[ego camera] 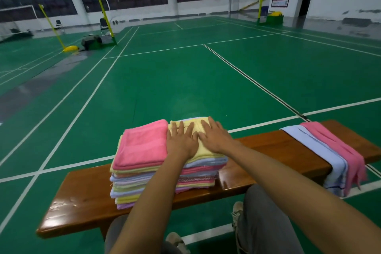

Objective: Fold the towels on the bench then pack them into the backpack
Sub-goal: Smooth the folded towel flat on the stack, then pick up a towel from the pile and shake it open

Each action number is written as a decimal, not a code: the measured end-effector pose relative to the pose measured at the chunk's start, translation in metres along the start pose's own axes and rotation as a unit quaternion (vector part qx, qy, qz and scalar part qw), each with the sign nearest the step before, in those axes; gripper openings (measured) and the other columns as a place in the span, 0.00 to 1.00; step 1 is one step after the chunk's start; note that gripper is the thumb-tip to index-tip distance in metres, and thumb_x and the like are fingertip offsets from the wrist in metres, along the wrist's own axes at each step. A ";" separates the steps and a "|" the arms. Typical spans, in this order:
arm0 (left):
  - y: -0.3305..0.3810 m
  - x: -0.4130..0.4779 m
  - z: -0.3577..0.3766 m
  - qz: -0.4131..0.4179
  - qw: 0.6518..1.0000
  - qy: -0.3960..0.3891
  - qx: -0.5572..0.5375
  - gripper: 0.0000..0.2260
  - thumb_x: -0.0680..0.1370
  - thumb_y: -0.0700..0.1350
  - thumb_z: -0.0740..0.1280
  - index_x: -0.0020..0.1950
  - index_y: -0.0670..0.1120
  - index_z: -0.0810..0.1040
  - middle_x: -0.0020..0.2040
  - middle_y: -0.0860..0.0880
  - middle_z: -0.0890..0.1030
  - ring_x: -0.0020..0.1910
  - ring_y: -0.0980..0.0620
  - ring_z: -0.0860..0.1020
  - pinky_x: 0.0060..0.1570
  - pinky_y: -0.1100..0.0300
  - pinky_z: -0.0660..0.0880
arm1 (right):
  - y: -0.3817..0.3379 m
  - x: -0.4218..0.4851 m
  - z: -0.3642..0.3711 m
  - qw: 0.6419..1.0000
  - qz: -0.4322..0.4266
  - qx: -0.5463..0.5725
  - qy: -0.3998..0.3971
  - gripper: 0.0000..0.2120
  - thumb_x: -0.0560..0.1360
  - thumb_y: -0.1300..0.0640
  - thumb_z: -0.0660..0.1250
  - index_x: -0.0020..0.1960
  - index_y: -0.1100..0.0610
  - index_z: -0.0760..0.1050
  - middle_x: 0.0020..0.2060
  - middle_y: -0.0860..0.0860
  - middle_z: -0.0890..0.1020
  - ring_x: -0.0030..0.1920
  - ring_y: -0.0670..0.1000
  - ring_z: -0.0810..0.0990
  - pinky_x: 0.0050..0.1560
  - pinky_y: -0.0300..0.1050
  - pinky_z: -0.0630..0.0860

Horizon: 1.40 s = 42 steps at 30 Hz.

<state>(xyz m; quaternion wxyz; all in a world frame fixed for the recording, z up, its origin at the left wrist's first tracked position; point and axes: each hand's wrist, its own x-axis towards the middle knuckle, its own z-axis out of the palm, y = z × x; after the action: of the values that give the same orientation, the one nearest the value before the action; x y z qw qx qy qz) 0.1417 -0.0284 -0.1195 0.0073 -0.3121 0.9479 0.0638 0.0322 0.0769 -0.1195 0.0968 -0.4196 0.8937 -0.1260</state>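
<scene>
Two stacks of folded towels stand side by side on a brown wooden bench (268,146). The left stack (132,183) is topped by a pink towel (142,146). A folded yellow towel (201,151) tops the right stack (200,173). My left hand (181,142) and my right hand (214,137) both press flat on that yellow towel, fingers straight. At the bench's right end a light blue towel (321,150) and a pink towel (338,146) hang unfolded over the edge. A dark bag (91,41) lies far off on the floor; I cannot tell whether it is the backpack.
The bench stands on a green badminton court floor (185,80) with white lines. My knees and shoes (237,210) are just in front of the bench. Yellow net posts (51,27), chairs and nets stand far back.
</scene>
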 end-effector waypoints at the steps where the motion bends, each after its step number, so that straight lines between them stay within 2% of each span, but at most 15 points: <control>1: -0.001 0.002 0.001 0.002 1.000 0.009 0.007 0.26 0.84 0.61 0.40 0.82 0.59 0.44 0.83 0.48 0.44 0.81 0.42 0.40 0.78 0.40 0.39 | 0.000 0.003 0.005 1.000 0.009 0.011 -0.007 0.32 0.84 0.40 0.48 0.83 0.51 0.46 0.82 0.53 0.43 0.80 0.63 0.49 0.78 0.61 0.54; 5: -0.001 0.009 -0.003 -0.006 1.000 0.005 0.030 0.26 0.84 0.60 0.41 0.83 0.58 0.45 0.83 0.48 0.46 0.81 0.42 0.41 0.78 0.40 0.39 | -0.003 0.016 0.009 1.000 0.019 0.023 -0.008 0.32 0.83 0.41 0.48 0.83 0.52 0.46 0.82 0.55 0.43 0.79 0.65 0.53 0.78 0.60 0.56; 11: -0.010 0.011 -0.005 0.004 0.998 0.000 0.069 0.26 0.84 0.60 0.39 0.83 0.58 0.43 0.83 0.48 0.45 0.81 0.42 0.41 0.77 0.40 0.37 | -0.015 0.021 0.010 0.997 0.034 0.072 0.001 0.32 0.83 0.45 0.53 0.82 0.55 0.49 0.81 0.58 0.43 0.75 0.67 0.63 0.73 0.56 0.64; 16: -0.024 0.011 -0.006 0.016 0.994 0.011 0.103 0.26 0.84 0.60 0.37 0.82 0.58 0.42 0.83 0.47 0.45 0.82 0.43 0.42 0.78 0.40 0.38 | -0.035 0.020 0.017 0.996 0.042 0.073 0.024 0.30 0.84 0.46 0.52 0.82 0.56 0.50 0.81 0.60 0.43 0.75 0.67 0.62 0.73 0.57 0.61; 26: -0.019 0.011 -0.007 0.008 0.995 -0.003 0.102 0.26 0.84 0.60 0.38 0.83 0.58 0.43 0.83 0.47 0.46 0.81 0.42 0.42 0.77 0.38 0.37 | -0.025 0.022 0.014 0.996 0.033 0.081 0.003 0.31 0.83 0.44 0.53 0.82 0.54 0.49 0.81 0.58 0.43 0.75 0.67 0.62 0.74 0.57 0.63; 28: -0.013 0.012 -0.013 0.006 0.995 -0.009 0.102 0.26 0.84 0.59 0.40 0.83 0.57 0.46 0.83 0.47 0.49 0.82 0.41 0.44 0.77 0.38 0.36 | -0.021 0.024 0.007 0.996 0.030 0.082 -0.008 0.32 0.83 0.44 0.54 0.82 0.54 0.50 0.82 0.57 0.43 0.75 0.67 0.63 0.74 0.57 0.64; 30: -0.007 0.014 -0.020 0.015 0.995 0.004 0.097 0.26 0.84 0.59 0.44 0.82 0.55 0.54 0.82 0.45 0.56 0.81 0.40 0.50 0.76 0.37 0.37 | -0.018 0.022 0.001 0.997 0.033 0.072 -0.015 0.31 0.83 0.44 0.54 0.82 0.54 0.51 0.82 0.57 0.44 0.75 0.67 0.63 0.73 0.59 0.65; 34: 0.003 0.016 -0.025 0.043 0.995 0.060 0.065 0.20 0.81 0.55 0.53 0.68 0.50 0.75 0.69 0.46 0.75 0.73 0.45 0.68 0.77 0.36 0.43 | -0.016 0.013 -0.010 0.999 0.037 -0.005 -0.002 0.30 0.83 0.40 0.50 0.80 0.51 0.53 0.81 0.54 0.50 0.77 0.67 0.57 0.71 0.65 0.62; 37: 0.010 0.020 -0.026 0.058 0.993 0.093 0.038 0.16 0.81 0.51 0.55 0.61 0.49 0.78 0.64 0.47 0.79 0.69 0.46 0.72 0.77 0.36 0.47 | -0.016 0.008 -0.019 0.999 0.025 -0.006 0.041 0.27 0.83 0.41 0.50 0.77 0.53 0.59 0.79 0.57 0.59 0.75 0.64 0.61 0.69 0.64 0.64; 42: 0.039 0.031 -0.035 0.100 0.988 0.110 0.036 0.18 0.81 0.50 0.59 0.70 0.52 0.74 0.67 0.48 0.77 0.71 0.45 0.71 0.76 0.39 0.52 | 0.003 0.005 -0.042 0.998 0.029 -0.008 0.061 0.21 0.82 0.47 0.56 0.72 0.55 0.66 0.73 0.59 0.66 0.70 0.64 0.68 0.66 0.60 0.69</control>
<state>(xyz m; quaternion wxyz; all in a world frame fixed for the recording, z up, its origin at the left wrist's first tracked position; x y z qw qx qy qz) 0.0940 -0.0201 -0.0816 -0.0921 -0.2201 0.9711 -0.0050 0.0158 0.0808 -0.0810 0.0421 -0.3858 0.9106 -0.1419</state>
